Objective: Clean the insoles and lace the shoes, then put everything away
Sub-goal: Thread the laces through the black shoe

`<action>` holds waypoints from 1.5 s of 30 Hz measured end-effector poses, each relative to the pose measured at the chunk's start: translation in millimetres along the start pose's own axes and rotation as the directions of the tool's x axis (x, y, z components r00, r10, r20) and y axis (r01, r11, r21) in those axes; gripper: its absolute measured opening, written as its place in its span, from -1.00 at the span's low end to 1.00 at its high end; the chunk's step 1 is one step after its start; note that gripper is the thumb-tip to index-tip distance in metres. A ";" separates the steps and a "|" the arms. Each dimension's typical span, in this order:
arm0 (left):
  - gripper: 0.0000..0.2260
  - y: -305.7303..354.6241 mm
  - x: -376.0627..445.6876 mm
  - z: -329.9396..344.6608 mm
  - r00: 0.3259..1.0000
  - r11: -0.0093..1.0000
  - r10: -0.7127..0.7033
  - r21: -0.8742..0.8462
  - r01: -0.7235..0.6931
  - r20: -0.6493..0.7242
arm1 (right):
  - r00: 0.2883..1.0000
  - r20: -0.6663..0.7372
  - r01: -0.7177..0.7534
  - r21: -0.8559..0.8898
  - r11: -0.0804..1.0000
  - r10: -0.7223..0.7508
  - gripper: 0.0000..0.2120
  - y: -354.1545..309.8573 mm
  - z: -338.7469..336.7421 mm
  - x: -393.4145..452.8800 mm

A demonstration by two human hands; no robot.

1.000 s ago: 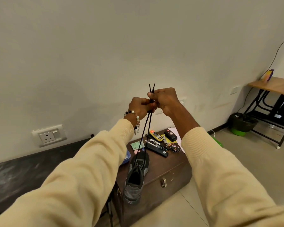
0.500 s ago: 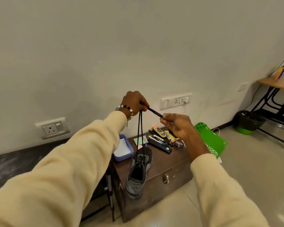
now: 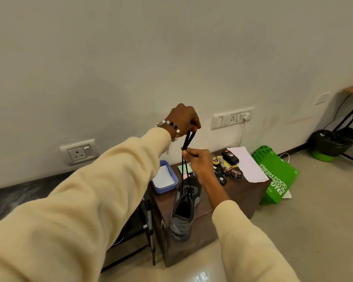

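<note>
A grey shoe point(image 3: 185, 208) stands on a dark brown wooden chest point(image 3: 238, 192), toe pointing away from me. Two black lace strands point(image 3: 186, 144) rise from its eyelets. High above the shoe, my left hand point(image 3: 183, 119), wearing a bead bracelet, grips the lace ends. A little lower, my right hand point(image 3: 198, 159) pinches both strands together. The lace is stretched taut between the hands and the shoe.
On the chest lie a blue tray point(image 3: 165, 178) holding something white, sticky notes point(image 3: 184, 168), a shoe-polish tin point(image 3: 235, 173), a black bottle point(image 3: 229, 157), pens and a white sheet point(image 3: 248, 165). A green bag point(image 3: 275, 176) leans beside it. A bin point(image 3: 328, 145) stands at the right wall.
My right hand let go of the lace tips, dropped below the left hand and now pinches both strands lower down. My view has tilted down and to the right.
</note>
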State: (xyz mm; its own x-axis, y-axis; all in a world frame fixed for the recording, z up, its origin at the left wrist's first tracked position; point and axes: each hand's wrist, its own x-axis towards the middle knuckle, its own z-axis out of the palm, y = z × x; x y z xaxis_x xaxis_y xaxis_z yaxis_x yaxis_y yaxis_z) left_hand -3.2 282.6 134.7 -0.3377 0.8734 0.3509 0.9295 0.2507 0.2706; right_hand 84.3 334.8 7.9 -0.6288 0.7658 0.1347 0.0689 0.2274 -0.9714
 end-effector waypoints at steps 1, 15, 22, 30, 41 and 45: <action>-0.83 -0.2 -0.9 0.1 1.000 1.000 -0.012 -0.014 0.012 0.005 | 1.000 0.016 0.008 -0.008 1.000 -0.008 -0.76 -0.8 1.4 0.9; -0.85 -62.6 -64.3 137.6 0.732 0.443 -0.649 -0.679 0.585 0.207 | 0.946 0.321 0.259 -0.671 0.694 -0.043 -0.82 -23.6 -30.0 41.4; -0.86 -29.8 -64.7 179.6 0.789 0.025 -0.473 -0.888 0.458 0.394 | 0.968 0.251 0.186 -0.653 0.734 -0.022 -0.80 -15.0 -40.9 47.4; -0.91 -49.7 -51.9 156.5 0.898 0.701 -0.391 -0.568 0.432 0.201 | 0.940 -0.017 -0.341 -0.050 0.939 0.340 -0.80 47.1 -51.9 29.6; -0.83 -38.9 -35.9 127.9 0.919 0.993 -0.083 0.114 0.043 0.385 | 0.798 0.315 -0.600 0.340 0.724 0.513 -0.89 112.2 10.9 -13.6; -0.85 -52.1 -42.7 129.8 0.944 0.979 -0.201 0.075 0.188 0.263 | 0.825 0.357 -0.544 0.289 0.787 0.439 -0.84 115.6 12.0 -8.2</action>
State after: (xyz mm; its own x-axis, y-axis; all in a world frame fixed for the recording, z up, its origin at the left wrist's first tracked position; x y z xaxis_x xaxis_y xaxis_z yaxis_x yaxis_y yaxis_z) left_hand -17.9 286.4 -10.8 -0.4669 0.8834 0.0409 0.8578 0.4411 0.2639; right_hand 88.1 347.6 -107.8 -0.7646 0.5167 -0.3851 0.1725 -0.4117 -0.8948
